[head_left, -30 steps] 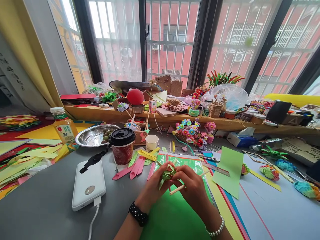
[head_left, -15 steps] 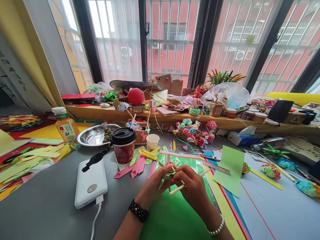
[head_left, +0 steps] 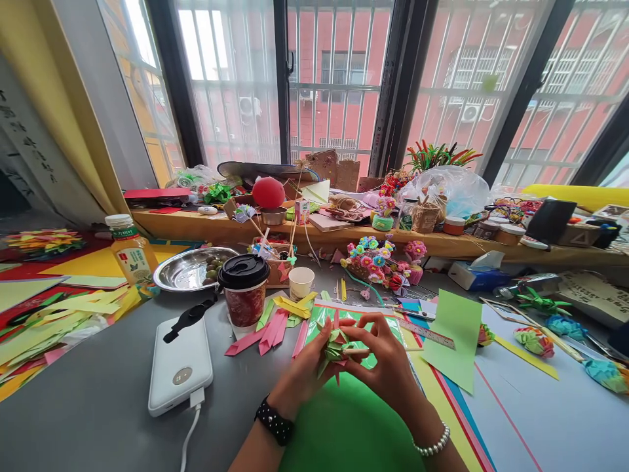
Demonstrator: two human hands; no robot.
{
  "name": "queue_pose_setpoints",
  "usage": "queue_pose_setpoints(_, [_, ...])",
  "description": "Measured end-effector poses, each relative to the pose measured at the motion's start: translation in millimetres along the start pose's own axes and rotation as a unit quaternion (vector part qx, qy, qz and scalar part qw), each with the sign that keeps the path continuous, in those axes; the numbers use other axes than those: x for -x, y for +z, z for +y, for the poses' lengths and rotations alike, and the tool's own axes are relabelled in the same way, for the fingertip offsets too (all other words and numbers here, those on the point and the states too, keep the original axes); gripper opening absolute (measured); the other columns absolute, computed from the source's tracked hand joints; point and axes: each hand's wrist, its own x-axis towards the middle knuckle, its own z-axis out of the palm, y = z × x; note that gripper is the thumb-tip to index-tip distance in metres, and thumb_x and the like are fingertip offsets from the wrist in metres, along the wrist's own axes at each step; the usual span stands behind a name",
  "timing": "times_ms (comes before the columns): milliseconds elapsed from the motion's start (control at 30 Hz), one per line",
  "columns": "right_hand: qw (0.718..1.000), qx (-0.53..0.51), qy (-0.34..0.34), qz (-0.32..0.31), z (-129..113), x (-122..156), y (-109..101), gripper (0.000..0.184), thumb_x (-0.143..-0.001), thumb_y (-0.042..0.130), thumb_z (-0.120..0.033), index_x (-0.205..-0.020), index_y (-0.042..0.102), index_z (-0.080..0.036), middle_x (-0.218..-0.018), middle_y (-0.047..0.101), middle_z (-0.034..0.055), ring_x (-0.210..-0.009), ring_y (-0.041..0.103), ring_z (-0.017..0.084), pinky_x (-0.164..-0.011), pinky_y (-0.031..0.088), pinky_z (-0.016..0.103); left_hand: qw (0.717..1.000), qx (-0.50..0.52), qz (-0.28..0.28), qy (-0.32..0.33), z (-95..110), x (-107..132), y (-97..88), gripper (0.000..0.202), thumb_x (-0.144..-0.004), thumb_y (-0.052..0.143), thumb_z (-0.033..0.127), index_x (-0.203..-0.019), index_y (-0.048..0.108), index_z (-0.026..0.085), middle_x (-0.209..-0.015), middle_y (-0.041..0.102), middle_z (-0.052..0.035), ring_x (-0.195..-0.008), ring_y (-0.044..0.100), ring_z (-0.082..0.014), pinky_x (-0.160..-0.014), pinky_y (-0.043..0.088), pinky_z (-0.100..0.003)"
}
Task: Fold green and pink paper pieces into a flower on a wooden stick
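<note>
Both hands meet over a green paper sheet (head_left: 344, 426) at the near middle of the grey table. My left hand (head_left: 302, 373), with a black watch at the wrist, grips a small folded green and pink paper piece (head_left: 334, 346) from the left. My right hand (head_left: 386, 364), with a bead bracelet, pinches a thin wooden stick (head_left: 354, 352) whose tip lies against the paper piece; its upper fingers arch over the piece.
A white power bank (head_left: 181, 366) with cable lies left of my hands. Behind stand a lidded coffee cup (head_left: 244, 288), a small white cup (head_left: 301, 282), a steel dish (head_left: 189, 267) and a juice bottle (head_left: 132, 254). Folded paper strips (head_left: 275, 324), a light green card (head_left: 455, 337) and paper flowers (head_left: 378, 259) surround them.
The right hand has turned the wooden stick from slanting toward the lower left to nearly level against the paper piece, and its fingers have lifted over it. The left hand has kept its grip.
</note>
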Motion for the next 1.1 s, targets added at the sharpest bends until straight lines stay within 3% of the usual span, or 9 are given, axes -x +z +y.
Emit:
queue_pose_setpoints(100, [1.0, -0.01, -0.002, 0.009, -0.4, -0.9, 0.2, 0.03, -0.065, 0.069, -0.025, -0.094, 0.06, -0.024, -0.093, 0.053, 0.0043, -0.069, 0.058, 0.015, -0.058, 0.052, 0.028, 0.999, -0.042, -0.009, 0.017, -0.5, -2.1, -4.0, 0.057, -0.076, 0.038, 0.058, -0.117, 0.046, 0.019, -0.091, 0.063, -0.0076, -0.076, 0.062, -0.0182, -0.065, 0.044, -0.027])
queue_pose_setpoints(200, [1.0, -0.008, 0.008, 0.016, 2.5, -1.1, 0.5, 0.03, -0.065, 0.068, -0.031, -0.093, 0.06, -0.022, -0.092, 0.055, 0.0052, -0.073, 0.06, 0.018, -0.059, 0.052, 0.03, 0.987, -0.144, 0.006, 0.068, 4.7, -2.8, -12.6, 0.069, -0.069, 0.049, 0.059, -0.125, 0.038, 0.019, -0.098, 0.059, -0.0097, -0.081, 0.06, -0.0204, -0.068, 0.044, -0.03])
queue_pose_setpoints(300, [1.0, 0.007, 0.018, 0.023, 7.6, -0.6, -0.3, 0.028, -0.068, 0.066, -0.033, -0.093, 0.06, -0.022, -0.093, 0.055, 0.0064, -0.078, 0.06, 0.02, -0.06, 0.052, 0.03, 0.957, -0.255, 0.019, 0.14, 14.0, 1.7, -20.9, 0.08, -0.062, 0.067, 0.043, -0.13, 0.029, 0.027, -0.11, 0.051, -0.0089, -0.087, 0.057, -0.0216, -0.074, 0.045, -0.032])
queue_pose_setpoints(433, [0.999, 0.035, 0.033, 0.017, 12.0, 0.3, -2.5, 0.026, -0.068, 0.066, -0.033, -0.091, 0.061, -0.022, -0.093, 0.054, 0.0064, -0.076, 0.06, 0.02, -0.06, 0.051, 0.03, 0.931, -0.341, 0.023, 0.124, 23.0, 9.6, -25.4, 0.086, -0.058, 0.072, 0.023, -0.131, 0.026, 0.033, -0.103, 0.051, -0.0051, -0.077, 0.058, -0.0168, -0.073, 0.046, -0.032])
queue_pose_setpoints(533, [0.999, 0.033, 0.041, 0.005, 12.4, 0.9, -3.1, 0.027, -0.068, 0.066, -0.035, -0.09, 0.061, -0.022, -0.092, 0.053, 0.0062, -0.077, 0.06, 0.02, -0.062, 0.051, 0.032, 0.926, -0.355, 0.033, 0.126, 25.4, 12.2, -24.3, 0.08, -0.062, 0.068, 0.021, -0.13, 0.028, 0.033, -0.102, 0.054, -0.0045, -0.074, 0.06, -0.0154, -0.072, 0.047, -0.032])
queue_pose_setpoints(767, [0.999, -0.002, 0.028, -0.022, 11.6, 1.5, -2.1, 0.031, -0.065, 0.069, -0.033, -0.093, 0.061, -0.022, -0.091, 0.053, 0.0055, -0.078, 0.059, 0.02, -0.066, 0.05, 0.033, 0.937, -0.336, -0.022, 0.09, 24.0, 10.9, -20.9, 0.055, -0.064, 0.067, 0.019, -0.116, 0.05, 0.023, -0.088, 0.063, -0.0048, -0.08, 0.061, -0.0211, -0.071, 0.046, -0.032])
queue_pose_setpoints(867, [0.997, -0.05, 0.031, -0.046, 12.5, 0.4, -7.1, 0.037, -0.064, 0.07, -0.035, -0.098, 0.06, -0.023, -0.092, 0.052, 0.0051, -0.082, 0.058, 0.02, -0.069, 0.05, 0.032, 0.947, -0.308, -0.022, 0.09, 23.7, 10.7, -22.1, 0.048, -0.066, 0.066, 0.02, -0.112, 0.054, 0.021, -0.091, 0.065, -0.0064, -0.085, 0.06, -0.022, -0.074, 0.045, -0.032])
queue_pose_setpoints(1100, [0.985, -0.13, 0.055, -0.099, 20.4, -0.8, -18.1, 0.022, -0.077, 0.058, -0.031, -0.098, 0.063, -0.024, -0.09, 0.051, 0.0041, -0.081, 0.056, 0.017, -0.065, 0.051, 0.026, 0.96, -0.267, -0.073, 0.045, 27.2, 13.3, -23.3, 0.046, -0.068, 0.064, 0.018, -0.112, 0.053, 0.021, -0.102, 0.062, -0.007, -0.092, 0.059, -0.0231, -0.082, 0.043, -0.038])
